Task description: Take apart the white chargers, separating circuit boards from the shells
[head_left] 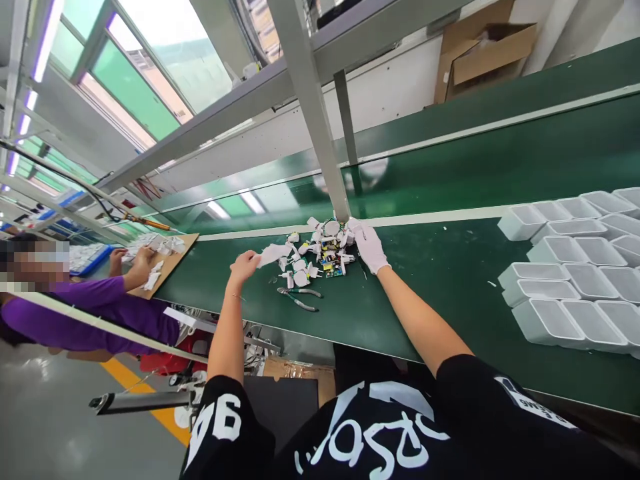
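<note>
My left hand [244, 265] is bare and pinches a white plastic adapter shell [273, 253] at the left edge of a pile of white adapter parts and small circuit boards [323, 252] on the green work surface [430, 287]. My right hand [369, 245] wears a white glove and rests on the right side of the pile, fingers curled among the parts; what it holds is hidden. A pair of pliers [300, 297] lies just in front of the pile.
Rows of white plastic trays [570, 280] stand at the right. A grey metal post [320, 133] rises behind the pile. At the left, a person in a purple top [75, 310] handles white parts on a cardboard sheet [167, 263]. Cardboard boxes [483, 50] sit far back.
</note>
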A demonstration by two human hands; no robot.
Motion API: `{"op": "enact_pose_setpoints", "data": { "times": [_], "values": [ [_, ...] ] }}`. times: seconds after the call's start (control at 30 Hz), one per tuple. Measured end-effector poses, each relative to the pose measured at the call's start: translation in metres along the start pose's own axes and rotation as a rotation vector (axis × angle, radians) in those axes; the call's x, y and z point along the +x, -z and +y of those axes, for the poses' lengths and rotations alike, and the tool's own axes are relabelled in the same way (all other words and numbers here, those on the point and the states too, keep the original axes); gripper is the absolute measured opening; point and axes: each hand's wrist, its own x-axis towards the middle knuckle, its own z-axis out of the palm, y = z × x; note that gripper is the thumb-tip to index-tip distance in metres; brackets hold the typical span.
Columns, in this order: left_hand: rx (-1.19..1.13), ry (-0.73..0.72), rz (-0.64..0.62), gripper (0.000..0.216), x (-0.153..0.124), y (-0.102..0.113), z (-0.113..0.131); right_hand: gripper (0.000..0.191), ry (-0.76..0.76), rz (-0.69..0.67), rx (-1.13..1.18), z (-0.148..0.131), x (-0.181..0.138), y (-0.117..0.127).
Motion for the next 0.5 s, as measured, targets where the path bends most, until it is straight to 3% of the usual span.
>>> {"op": "enact_pose_setpoints", "data": {
  "times": [0.17,0.3,0.4,0.5],
  "values": [
    [0.042,0.050,0.044,0.032,0.009,0.018,0.011,0.035,-0.016,0.057,0.036,0.003,-0.009,-0.006],
    [0.080,0.120,0.142,0.034,0.001,0.030,0.013,0.034,-0.049,0.095,0.105,-0.002,-0.009,-0.004],
    [0.103,0.190,0.150,0.034,-0.018,0.021,0.007,0.034,-0.068,0.105,0.196,-0.008,-0.007,0.003],
    [0.106,0.241,0.116,0.033,-0.042,-0.001,0.002,0.032,-0.063,0.097,0.317,-0.016,-0.003,0.014]
  ]
}}
